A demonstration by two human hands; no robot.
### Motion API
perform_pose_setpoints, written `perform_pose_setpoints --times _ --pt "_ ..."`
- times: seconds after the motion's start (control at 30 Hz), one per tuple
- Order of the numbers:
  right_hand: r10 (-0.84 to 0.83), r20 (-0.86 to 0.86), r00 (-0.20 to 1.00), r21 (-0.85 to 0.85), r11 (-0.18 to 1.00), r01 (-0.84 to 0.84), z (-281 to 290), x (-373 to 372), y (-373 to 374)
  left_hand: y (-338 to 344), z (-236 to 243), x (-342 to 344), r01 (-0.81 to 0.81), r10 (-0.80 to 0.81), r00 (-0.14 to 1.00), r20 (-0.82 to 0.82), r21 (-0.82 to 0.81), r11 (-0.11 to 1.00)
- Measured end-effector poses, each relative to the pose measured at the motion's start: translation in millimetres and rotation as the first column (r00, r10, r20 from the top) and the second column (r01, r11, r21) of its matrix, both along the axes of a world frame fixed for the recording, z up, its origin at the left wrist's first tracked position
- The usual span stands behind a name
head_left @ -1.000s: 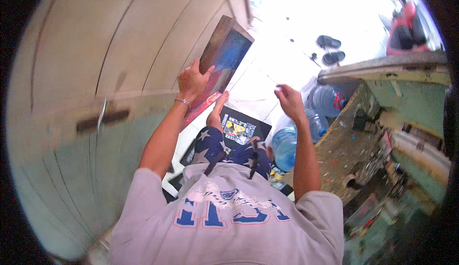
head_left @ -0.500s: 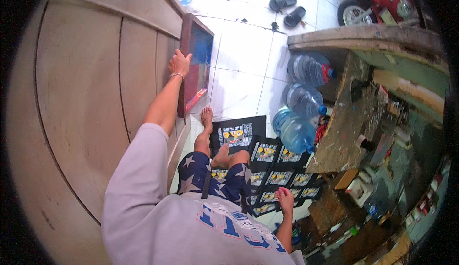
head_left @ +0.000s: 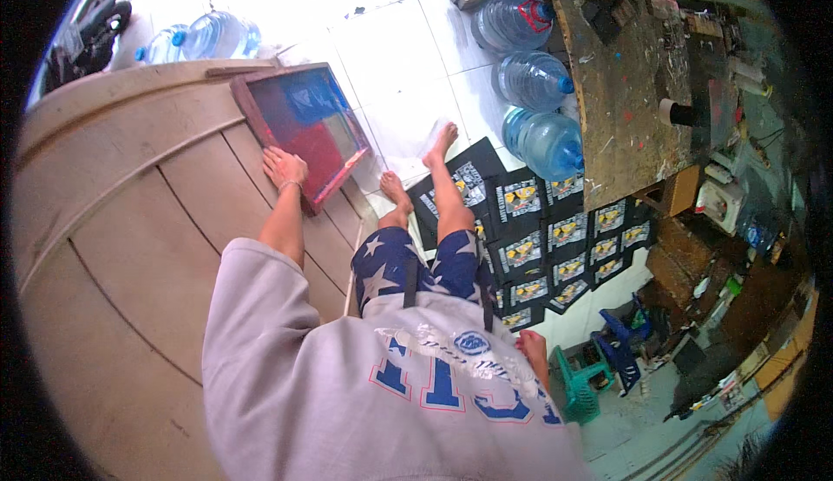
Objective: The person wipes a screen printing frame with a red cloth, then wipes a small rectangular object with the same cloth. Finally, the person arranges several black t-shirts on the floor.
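Observation:
A wooden-framed screen (head_left: pixel 325 138) with a blue and red mesh lies tilted at the edge of a beige wooden bench (head_left: pixel 130 255) on my left. My left hand (head_left: pixel 285 167) rests against its near side rail, fingers stretched out and spread. A thin bracelet circles that wrist. Low at my right side, my right hand (head_left: pixel 533 349) hangs beside my shirt, partly hidden by it; its fingers look bent, but I cannot make out whether they hold anything. Several black printed sheets (head_left: pixel 521 251) lie in overlapping rows on the floor by my feet.
Large blue water bottles (head_left: pixel 542 144) line the floor at the right, beside a paint-stained board (head_left: pixel 620 91). More bottles (head_left: pixel 217 37) stand beyond the bench. A green plastic stool (head_left: pixel 580 386) is at the lower right, with cluttered shelving (head_left: pixel 720 195) behind.
My view has turned and the screen now appears lower and further left, more of its mesh showing. My left hand's fingers have spread out. My feet have shifted, one stepping forward off the sheets.

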State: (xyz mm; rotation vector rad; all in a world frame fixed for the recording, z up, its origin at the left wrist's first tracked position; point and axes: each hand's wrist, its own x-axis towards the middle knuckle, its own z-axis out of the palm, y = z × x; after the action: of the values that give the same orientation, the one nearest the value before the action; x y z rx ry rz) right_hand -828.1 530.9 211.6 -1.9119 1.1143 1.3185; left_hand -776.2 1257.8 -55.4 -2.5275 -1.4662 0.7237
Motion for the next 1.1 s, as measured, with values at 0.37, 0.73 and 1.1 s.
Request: perform_pose_setpoints --times 0.37,0.73,1.1 --pt "-0.376 0.615 0.693 0.409 0.904 0.127 -48.9 247.1 121.1 -14.7 52.3 35.7 0.561 -0.415 0.823 0.387 -0.663 0.495" --pt "-0.521 0.683 0.512 -0.044 0.670 0.741 -41.0 -5.8 165.9 -71.8 91.2 353.6 0.436 -0.496 0.819 0.290 -0.876 0.207" --pt "-0.717 0.157 -0.679 0.822 -0.286 0.492 -2.8 91.5 220.4 -510.8 374.8 222.0 0.179 -0.480 0.012 0.877 -0.474 -0.862"
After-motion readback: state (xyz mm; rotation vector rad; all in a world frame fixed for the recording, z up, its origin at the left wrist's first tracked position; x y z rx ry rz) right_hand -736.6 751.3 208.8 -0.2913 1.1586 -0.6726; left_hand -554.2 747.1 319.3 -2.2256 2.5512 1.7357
